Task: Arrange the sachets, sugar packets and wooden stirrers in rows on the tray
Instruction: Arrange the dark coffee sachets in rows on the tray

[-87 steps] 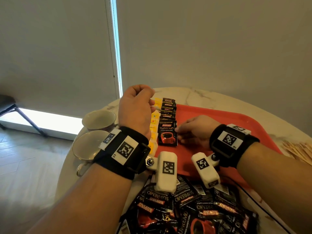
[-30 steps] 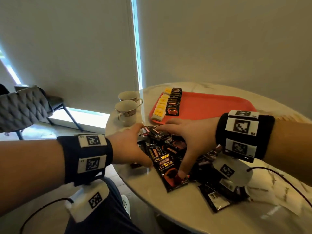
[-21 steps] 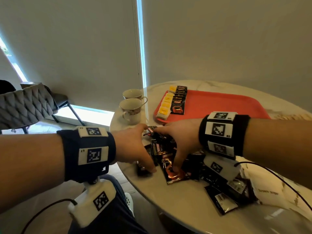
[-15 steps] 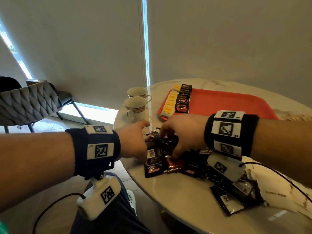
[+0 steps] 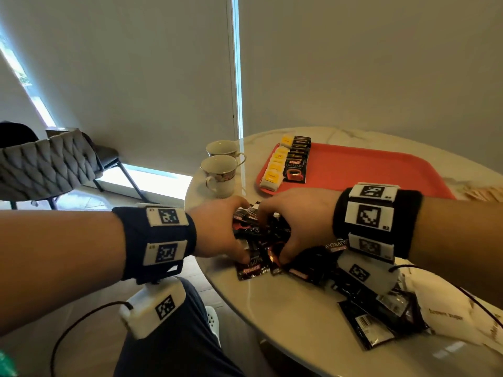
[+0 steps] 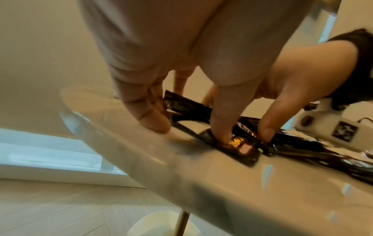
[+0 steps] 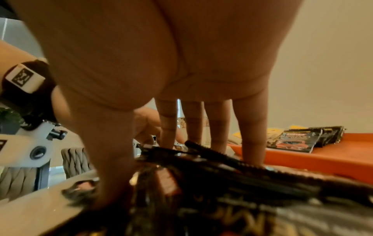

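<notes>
At the near edge of the round bench [image 5: 285,317], head view: both hands are down in a loose pile of black sachets [image 5: 261,240]. Left hand [image 5: 217,229] grips the pile's left side, right hand [image 5: 296,221] its right, fingers curled onto the packets. Red tray [image 5: 381,170] sits farther back; along its left end one row of yellow sugar packets [image 5: 275,170] with a row of black sachets just beside it. Two cups [image 5: 219,172] stand left of the tray. More sachets lie loose at lower right by a white bag. Wooden stirrers [image 5: 481,193] show at the right edge, off the tray.

Left wrist view: left thumb presses a sachet [image 6: 240,146] flat on the bench; other fingers [image 6: 149,115] rest at the pile's edge.

Right wrist view: right fingers [image 7: 252,135] stand straight down onto the pile, thumb at the near side; blurred, true grasp unclear. Tray rows visible behind.
</notes>
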